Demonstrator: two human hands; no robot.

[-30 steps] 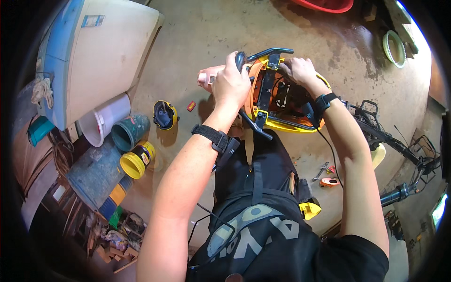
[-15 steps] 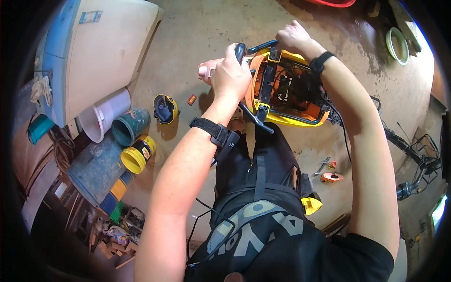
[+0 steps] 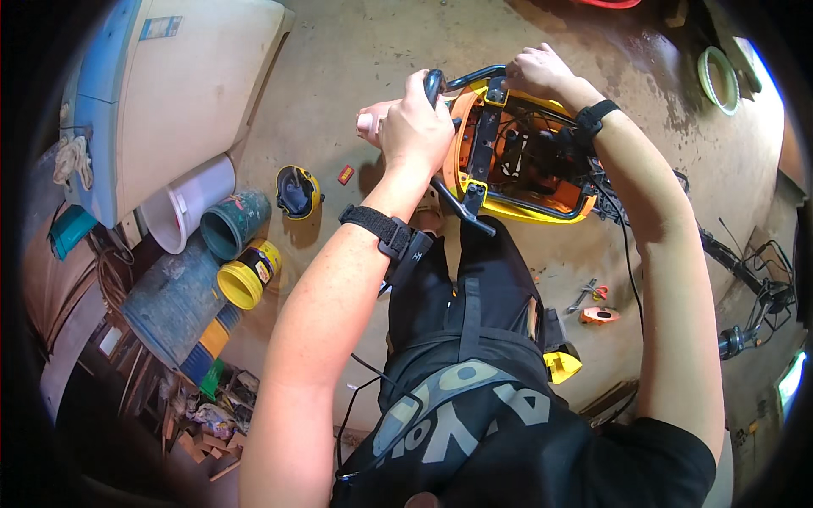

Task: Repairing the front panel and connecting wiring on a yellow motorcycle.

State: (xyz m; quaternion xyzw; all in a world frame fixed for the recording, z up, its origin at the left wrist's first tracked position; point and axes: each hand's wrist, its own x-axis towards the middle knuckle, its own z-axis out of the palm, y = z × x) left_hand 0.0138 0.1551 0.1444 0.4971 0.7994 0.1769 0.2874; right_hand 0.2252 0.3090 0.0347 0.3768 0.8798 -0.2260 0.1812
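Upper centre: left hand (image 3: 417, 129) clamps black handle (image 3: 434, 84), likely steadying open yellow-orange housing (image 3: 537, 212); right hand (image 3: 539, 71) curled, can't tell on what.

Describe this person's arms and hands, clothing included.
The left hand and right hand are gloveless. Both wrists wear black straps, the left with a dark box. A black cable runs beside the right arm. The right sleeve is short and black.

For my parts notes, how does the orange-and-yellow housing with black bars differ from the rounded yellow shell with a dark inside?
The housing looks larger than the shell. The left hand grips the housing by a black bar; the shell lies untouched on the floor. The housing is partly orange; the shell shows no orange. Both have yellow edges.
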